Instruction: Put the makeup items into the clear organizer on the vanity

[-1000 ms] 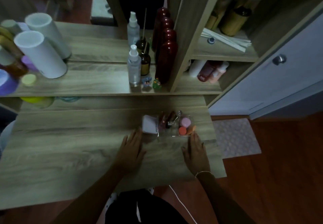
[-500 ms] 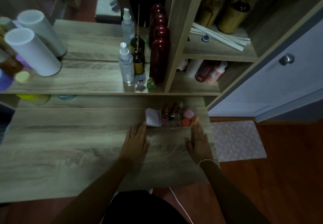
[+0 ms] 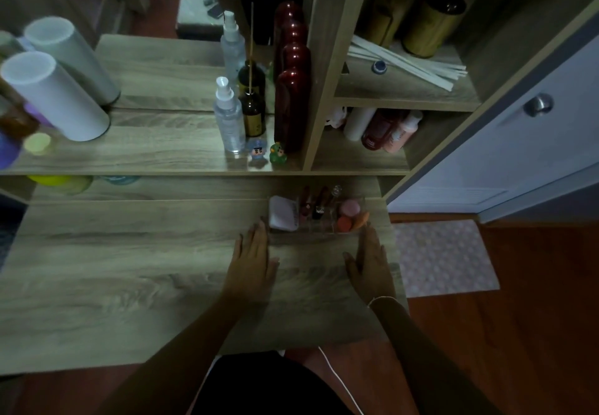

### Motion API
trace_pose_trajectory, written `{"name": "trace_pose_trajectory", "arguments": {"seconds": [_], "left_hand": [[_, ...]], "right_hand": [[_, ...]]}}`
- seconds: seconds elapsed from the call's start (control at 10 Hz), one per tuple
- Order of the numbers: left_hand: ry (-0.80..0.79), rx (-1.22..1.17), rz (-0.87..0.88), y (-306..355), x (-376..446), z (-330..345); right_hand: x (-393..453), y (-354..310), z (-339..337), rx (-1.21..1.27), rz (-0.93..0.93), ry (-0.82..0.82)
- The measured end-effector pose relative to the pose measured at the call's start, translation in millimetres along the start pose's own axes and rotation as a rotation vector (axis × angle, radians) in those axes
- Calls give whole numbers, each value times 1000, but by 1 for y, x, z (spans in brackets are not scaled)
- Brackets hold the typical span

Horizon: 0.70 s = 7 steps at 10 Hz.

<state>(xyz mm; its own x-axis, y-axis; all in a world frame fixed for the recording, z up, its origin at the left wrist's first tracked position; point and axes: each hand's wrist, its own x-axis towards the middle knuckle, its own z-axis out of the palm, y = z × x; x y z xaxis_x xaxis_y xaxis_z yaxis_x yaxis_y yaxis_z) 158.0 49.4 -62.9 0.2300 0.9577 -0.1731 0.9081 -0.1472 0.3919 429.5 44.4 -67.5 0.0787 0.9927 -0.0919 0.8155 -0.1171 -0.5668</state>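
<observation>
Looks pretty much done: the clear plastic organizer (image 3: 316, 217) sits at the wood-grain counter's (image 3: 129, 268) back right, loaded with makeup. Left hand (image 3: 254, 260) and right hand (image 3: 371, 265) lie flat, empty.

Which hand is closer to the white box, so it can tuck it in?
Probably the left hand: its fingers end just beside the white compact, while the right hand sits by the organizer's far end.

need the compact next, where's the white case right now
Head view: the white case sits at the left end of the clear organizer, just beyond the left hand fingertips.
</observation>
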Motion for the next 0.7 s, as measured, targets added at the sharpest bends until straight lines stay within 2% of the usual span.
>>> {"name": "trace_pose_trajectory", "arguments": {"seconds": [0.1, 0.2, 0.4, 0.7], "left_hand": [[4, 38, -20, 2, -5, 6], [-11, 91, 3, 2, -7, 11], [-8, 89, 3, 3, -8, 13], [-17, -132, -40, 5, -25, 14]], "right_hand": [[-2, 1, 5, 18, 57, 24], [-2, 4, 10, -91, 41, 14], [-1, 3, 12, -142, 67, -11], [-9, -4, 14, -137, 92, -25]]}}
